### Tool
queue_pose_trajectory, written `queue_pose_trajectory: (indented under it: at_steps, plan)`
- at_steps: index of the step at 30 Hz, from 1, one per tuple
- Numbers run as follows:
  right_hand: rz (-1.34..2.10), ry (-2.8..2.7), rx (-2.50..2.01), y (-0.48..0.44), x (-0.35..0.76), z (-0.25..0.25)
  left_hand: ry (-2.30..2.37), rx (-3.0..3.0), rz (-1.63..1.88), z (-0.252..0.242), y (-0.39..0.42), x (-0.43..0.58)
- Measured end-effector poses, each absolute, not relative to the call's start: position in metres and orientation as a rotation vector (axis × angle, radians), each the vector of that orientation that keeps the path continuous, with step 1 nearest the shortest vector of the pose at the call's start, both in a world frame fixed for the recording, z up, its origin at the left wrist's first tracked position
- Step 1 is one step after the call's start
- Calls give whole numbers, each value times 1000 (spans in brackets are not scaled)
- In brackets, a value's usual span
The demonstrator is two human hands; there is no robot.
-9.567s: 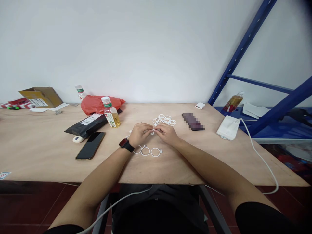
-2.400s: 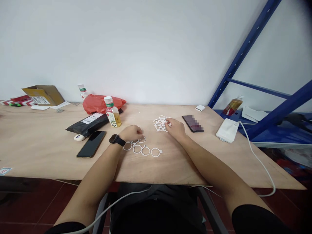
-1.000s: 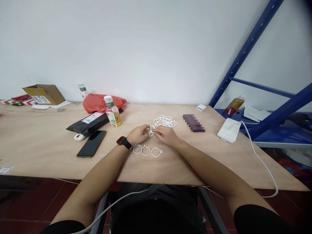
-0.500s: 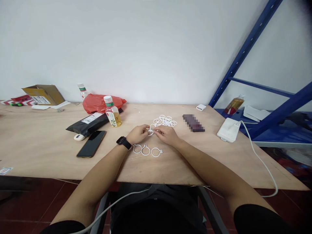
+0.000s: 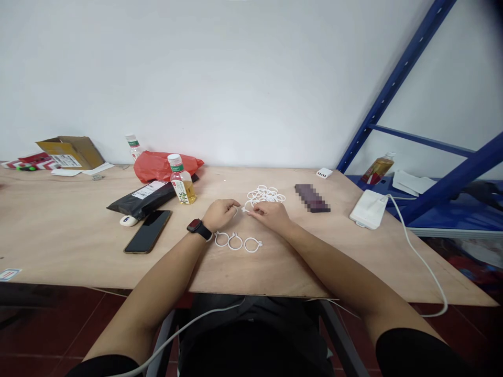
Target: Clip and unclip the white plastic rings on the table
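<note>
My left hand [image 5: 221, 213], with a black watch on its wrist, is closed on a white curtain ring, mostly hidden behind the fingers. Just across from it, my right hand [image 5: 271, 215] pinches another white curtain ring [image 5: 245, 208] by its edge, its small eyelet end pointing left. A narrow gap separates the two hands. Beyond the right hand lies a pile of white rings [image 5: 265, 195]. Closer to me, three separate rings rest in a row: a left one [image 5: 227, 241], a middle one [image 5: 241, 244] and a right one [image 5: 245, 246].
To the left are a phone [image 5: 147, 233], a white mouse [image 5: 128, 221], a black parcel [image 5: 135, 201], a drink bottle [image 5: 181, 186] and a red bag [image 5: 151, 166]. On the right lie a pixelated dark object [image 5: 312, 198] and a white power bank [image 5: 368, 209] with a cable.
The hands have drawn slightly apart. Rings that were together between the fingertips are now separated, one at each hand. The pile and the row of three stay put.
</note>
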State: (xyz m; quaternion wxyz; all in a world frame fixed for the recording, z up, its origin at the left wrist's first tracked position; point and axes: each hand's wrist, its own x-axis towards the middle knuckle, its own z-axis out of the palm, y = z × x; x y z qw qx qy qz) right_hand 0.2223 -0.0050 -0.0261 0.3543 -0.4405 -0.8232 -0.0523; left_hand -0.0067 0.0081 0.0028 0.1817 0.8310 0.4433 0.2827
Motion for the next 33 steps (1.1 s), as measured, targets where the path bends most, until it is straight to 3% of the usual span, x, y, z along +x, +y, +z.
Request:
queue_pose_trajectory:
  at_steps: [10, 20, 33]
  plan:
    - [69, -2103, -1098, -9, 219, -26, 1377, 2598, 634, -1, 10, -8]
    - [275, -1977, -1158, -13, 214, -21, 1096, 2539, 1010, 4, 5, -4]
    - [337, -1993, -1020, -15, 213, -22, 948, 2606, 1032, 7, -5, 3]
